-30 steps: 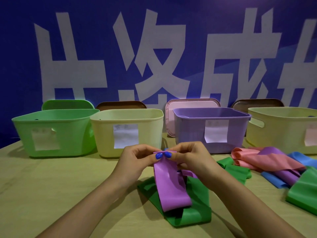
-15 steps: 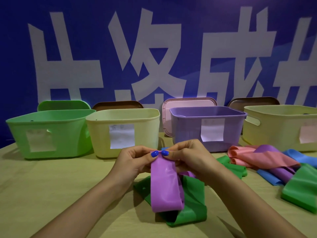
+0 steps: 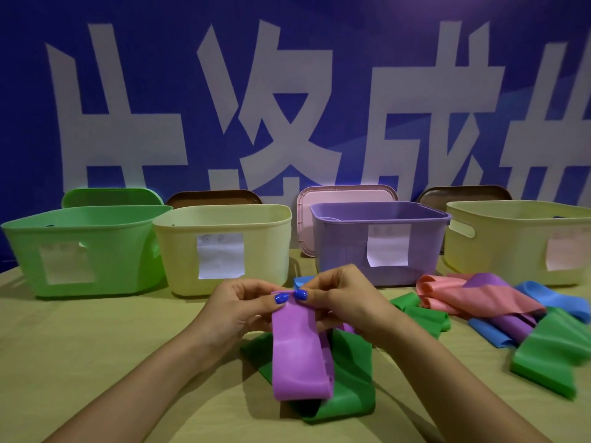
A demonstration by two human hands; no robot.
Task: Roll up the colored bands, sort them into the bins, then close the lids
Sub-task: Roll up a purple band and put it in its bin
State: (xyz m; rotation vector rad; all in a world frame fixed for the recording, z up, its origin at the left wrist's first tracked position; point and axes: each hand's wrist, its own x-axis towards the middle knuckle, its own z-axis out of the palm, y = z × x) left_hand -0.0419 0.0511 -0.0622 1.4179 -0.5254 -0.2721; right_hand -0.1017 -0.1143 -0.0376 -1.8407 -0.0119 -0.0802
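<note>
My left hand and my right hand pinch the top edge of a purple band side by side, thumbs on its near face. The band hangs down over a dark green band lying on the table. Behind stand a green bin, a cream bin, a purple bin and a second cream bin, all open. Their lids lean behind them: green lid, brown lid, pink lid, brown lid.
To the right lies a heap of loose bands: pink, purple, blue and green. Another green band lies by my right wrist. A blue banner wall rises behind the bins.
The hanging length of the purple band has grown shorter as my hands work its top edge. My hands stay in about the same spot.
</note>
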